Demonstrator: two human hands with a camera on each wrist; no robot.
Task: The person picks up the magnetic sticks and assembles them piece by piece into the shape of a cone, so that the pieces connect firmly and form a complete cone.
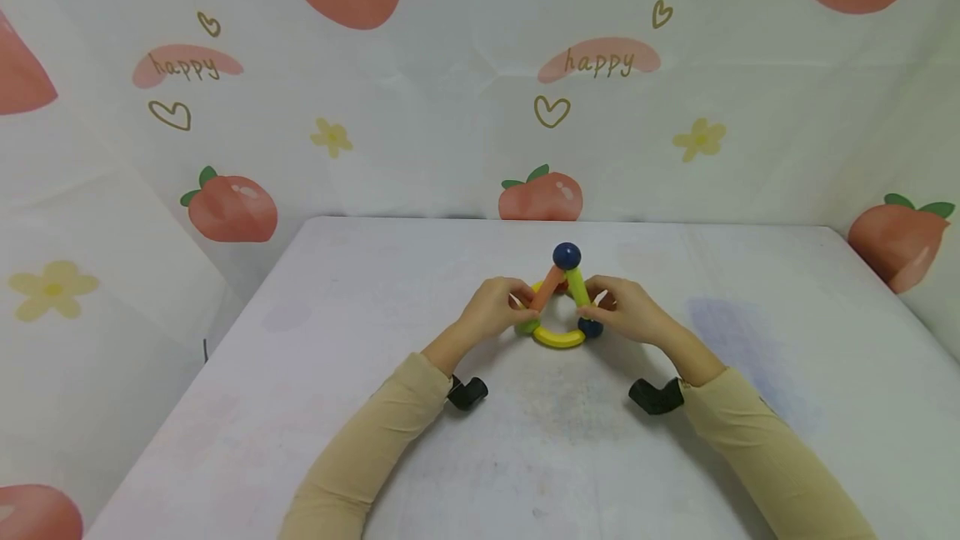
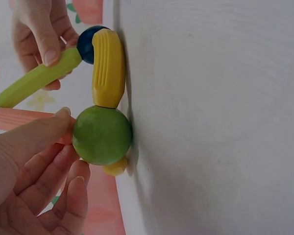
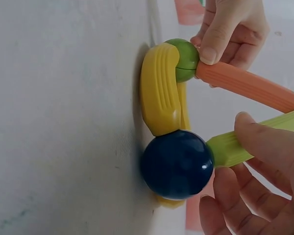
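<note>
On the white table (image 1: 315,373), a small toy frame of ribbed plastic rods and smooth balls stands at the centre, toward twelve o'clock from the person's forearms. At its nine o'clock side, the left hand (image 1: 495,308) pinches the lower end of the orange ribbed plastic rod (image 1: 547,288), thumb on top and fingers curled beneath, right beside the green plastic ball (image 2: 102,135) that rests on the table. From that ball a curved yellow ribbed plastic piece (image 1: 558,338) lies flat on the table at six o'clock of the frame and runs across to the lower dark blue plastic ball (image 3: 177,164) at three o'clock. A second yellow curve shows behind it, mostly hidden. The orange rod and the lime-green ribbed plastic rod (image 1: 577,286) lean together and meet at the upper dark blue plastic ball (image 1: 566,256) at twelve o'clock. The right hand (image 1: 626,310) grips the lime-green rod near its lower end, thumb pressed on top, just beside the lower blue ball.
</note>
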